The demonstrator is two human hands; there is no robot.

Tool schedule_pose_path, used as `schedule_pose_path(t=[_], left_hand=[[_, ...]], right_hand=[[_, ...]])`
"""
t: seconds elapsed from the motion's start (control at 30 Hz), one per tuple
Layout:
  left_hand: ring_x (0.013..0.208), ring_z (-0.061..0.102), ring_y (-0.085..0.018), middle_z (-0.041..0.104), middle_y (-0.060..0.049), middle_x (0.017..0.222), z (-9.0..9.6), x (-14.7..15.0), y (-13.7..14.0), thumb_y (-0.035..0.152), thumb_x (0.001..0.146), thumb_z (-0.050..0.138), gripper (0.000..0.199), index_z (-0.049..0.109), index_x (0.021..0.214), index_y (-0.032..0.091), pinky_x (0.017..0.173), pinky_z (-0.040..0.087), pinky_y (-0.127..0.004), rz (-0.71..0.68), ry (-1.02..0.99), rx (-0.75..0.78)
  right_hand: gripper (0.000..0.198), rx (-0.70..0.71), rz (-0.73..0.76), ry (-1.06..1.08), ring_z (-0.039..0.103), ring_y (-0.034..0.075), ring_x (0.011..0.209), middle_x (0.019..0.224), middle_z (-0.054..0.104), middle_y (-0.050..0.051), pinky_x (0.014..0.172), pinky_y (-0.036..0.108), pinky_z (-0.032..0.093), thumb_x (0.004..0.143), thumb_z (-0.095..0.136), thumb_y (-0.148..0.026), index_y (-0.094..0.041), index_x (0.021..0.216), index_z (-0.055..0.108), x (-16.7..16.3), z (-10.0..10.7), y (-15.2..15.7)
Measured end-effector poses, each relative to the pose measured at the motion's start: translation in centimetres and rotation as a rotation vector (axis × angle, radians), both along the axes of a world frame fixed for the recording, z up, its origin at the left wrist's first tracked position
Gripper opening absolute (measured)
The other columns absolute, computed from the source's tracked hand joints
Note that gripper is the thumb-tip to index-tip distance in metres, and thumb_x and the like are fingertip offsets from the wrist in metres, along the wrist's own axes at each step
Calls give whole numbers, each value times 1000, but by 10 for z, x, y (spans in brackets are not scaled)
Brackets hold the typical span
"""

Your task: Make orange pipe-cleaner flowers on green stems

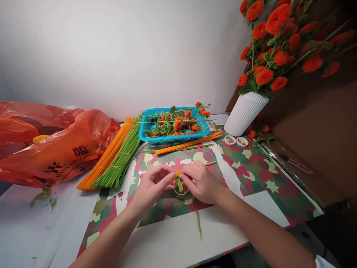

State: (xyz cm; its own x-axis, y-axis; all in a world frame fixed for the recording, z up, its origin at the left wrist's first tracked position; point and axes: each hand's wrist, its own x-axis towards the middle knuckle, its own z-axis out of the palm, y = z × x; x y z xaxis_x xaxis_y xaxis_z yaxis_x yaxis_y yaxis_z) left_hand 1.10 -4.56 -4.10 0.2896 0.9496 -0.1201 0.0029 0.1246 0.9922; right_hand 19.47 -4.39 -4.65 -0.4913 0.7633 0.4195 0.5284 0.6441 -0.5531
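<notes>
A small orange pipe-cleaner flower (179, 180) with a short green stub is held between both hands, above the middle of the table. My left hand (153, 185) is closed on its left side, thumb and fingertips pinching it. From the other side, my right hand (201, 182) grips it with curled fingers. A thin brown stick (211, 163) shows just beyond my right knuckles; whether that hand holds it I cannot tell. Partly hidden under the flower is a pale ring (182, 192). Below my right hand a green strip (199, 223) hangs or lies over the white surface.
Behind my hands, a blue basket (174, 140) holds several orange flowers. Bundles of orange stems (107, 158) and green stems (122, 160) lie left, beside a red plastic bag (64, 149). At right stand a white vase (244, 113) of orange flowers and two tape rolls (230, 140).
</notes>
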Motion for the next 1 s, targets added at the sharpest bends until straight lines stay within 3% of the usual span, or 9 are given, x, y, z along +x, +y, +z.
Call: schedule_pose_path(t=[0.13, 0.3, 0.37, 0.5, 0.7, 0.83, 1.0], left_hand=[[59, 54, -9, 55, 4, 66, 2, -2, 1, 35, 83, 64, 19, 56, 76, 19, 53, 48, -18, -68, 147, 112], [69, 59, -14, 62, -1, 74, 4, -8, 0, 28, 90, 50, 15, 58, 82, 19, 63, 50, -25, -186, 440, 452], [73, 61, -16, 64, -2, 77, 5, -9, 0, 27, 90, 48, 15, 59, 83, 19, 66, 51, -26, -206, 479, 506], [64, 59, -15, 64, -3, 72, 4, -4, -2, 26, 89, 49, 17, 61, 79, 19, 54, 48, -22, -184, 411, 447], [51, 47, -10, 57, 1, 61, -1, 10, -11, 28, 83, 61, 18, 59, 67, 19, 47, 40, -20, 68, 244, 382], [62, 54, -11, 57, 2, 67, -5, 16, -11, 33, 80, 67, 21, 58, 68, 18, 54, 46, -20, 189, 22, 155], [69, 55, -10, 54, 4, 72, -8, 18, -9, 37, 74, 73, 25, 56, 73, 19, 64, 50, -19, 304, -226, -92]], right_hand=[[25, 194, 63, -164, 40, 14, 63, 65, 51, -1, 66, 29, 26, 94, 38, -18, -19, 70, 44, 0, -1, 2], [25, 251, 48, -227, 40, 14, 64, 67, 53, 0, 67, 29, 26, 95, 36, -17, -18, 72, 47, 3, 0, 3], [25, 256, 61, -242, 40, 14, 64, 67, 53, 0, 68, 29, 26, 95, 36, -17, -18, 73, 48, 3, 0, 3], [23, 204, 58, -218, 41, 15, 66, 67, 52, 0, 68, 29, 27, 93, 38, -16, -19, 73, 47, 2, -1, 1], [27, 80, -108, -16, 41, 14, 62, 61, 47, -2, 64, 29, 27, 91, 40, -16, -19, 64, 40, -6, -1, -2], [27, 21, -174, 136, 46, 13, 63, 62, 51, -1, 65, 29, 30, 92, 43, -20, -20, 65, 43, -8, 2, -6], [17, 170, -231, 97, 49, 15, 65, 67, 58, 1, 67, 31, 30, 87, 54, -28, -19, 73, 51, -12, -3, -9]])
